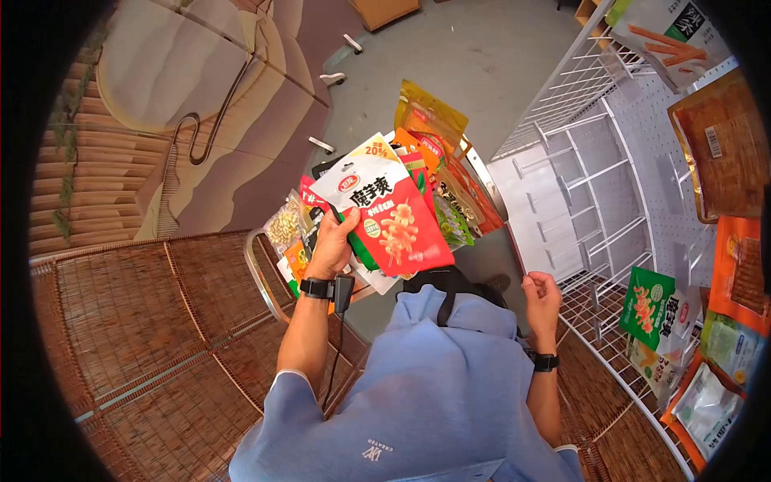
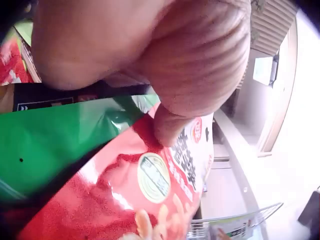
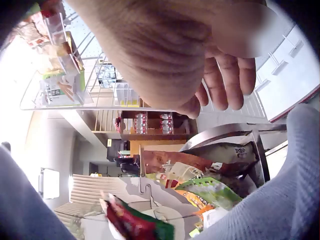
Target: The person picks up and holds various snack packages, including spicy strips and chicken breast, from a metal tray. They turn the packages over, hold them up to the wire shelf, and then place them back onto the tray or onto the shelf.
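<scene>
Red-and-white packet: one, in the left hand, thumb over its front near the edge, fingers behind. Green packet: one, just under it, same grip. More packets behind and beside the red-and-white packet: several, overlapping, count unclear. Wristbands: two, one per wrist. Right hand: empty, fingers loosely bent, well apart from the red-and-white packet, near the white wire rack. Left forearm reaches forward; right elbow bent, hand raised.
</scene>
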Motion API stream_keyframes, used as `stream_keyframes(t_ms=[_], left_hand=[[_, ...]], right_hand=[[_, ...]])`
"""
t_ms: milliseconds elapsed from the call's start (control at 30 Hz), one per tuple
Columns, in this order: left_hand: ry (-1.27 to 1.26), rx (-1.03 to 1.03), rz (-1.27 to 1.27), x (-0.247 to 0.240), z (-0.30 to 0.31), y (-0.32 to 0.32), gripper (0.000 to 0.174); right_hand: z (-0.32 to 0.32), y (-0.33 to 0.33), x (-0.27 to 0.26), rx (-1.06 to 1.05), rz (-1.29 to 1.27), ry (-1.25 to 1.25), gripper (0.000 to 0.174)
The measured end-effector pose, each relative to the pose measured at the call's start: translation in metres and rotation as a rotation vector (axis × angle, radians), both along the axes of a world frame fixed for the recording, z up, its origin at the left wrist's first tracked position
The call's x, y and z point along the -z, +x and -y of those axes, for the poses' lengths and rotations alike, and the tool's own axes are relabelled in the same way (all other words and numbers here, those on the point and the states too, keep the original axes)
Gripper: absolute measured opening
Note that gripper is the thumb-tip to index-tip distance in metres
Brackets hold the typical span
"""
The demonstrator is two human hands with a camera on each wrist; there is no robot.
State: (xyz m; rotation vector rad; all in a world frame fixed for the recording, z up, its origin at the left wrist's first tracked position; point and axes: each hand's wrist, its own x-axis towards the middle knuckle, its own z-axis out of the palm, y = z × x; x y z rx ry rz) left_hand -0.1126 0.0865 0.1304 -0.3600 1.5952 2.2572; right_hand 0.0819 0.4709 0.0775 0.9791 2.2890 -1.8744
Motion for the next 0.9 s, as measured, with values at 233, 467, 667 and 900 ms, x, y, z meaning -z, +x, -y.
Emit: stream_keyframes(t_ms=[233,467,667,900], left_hand=[[0.316,0.164,0.035,-0.033,-0.047,0.003,0.043],[0.479,0.404,0.263,-0.002,-0.15,0.051,0.037],[0.473,0.574,0.392,-0.018,-0.173,0.056,0.038],[0.359,0.716,0.446,-0.009,-0.178,0.058,0.039]], right_hand=[[0.009,-0.024,-0.029,-0.099,-0.106,-0.182,0.033],[0.03,-0.037,-0.09,-0.175,-0.399,-0.612,0.06],[0.029,-0.011,-0.079,-0.004,-0.186,-0.511,0.04],[0.018,0.008,-0.096,0.316,-0.389,-0.427,0.036]])
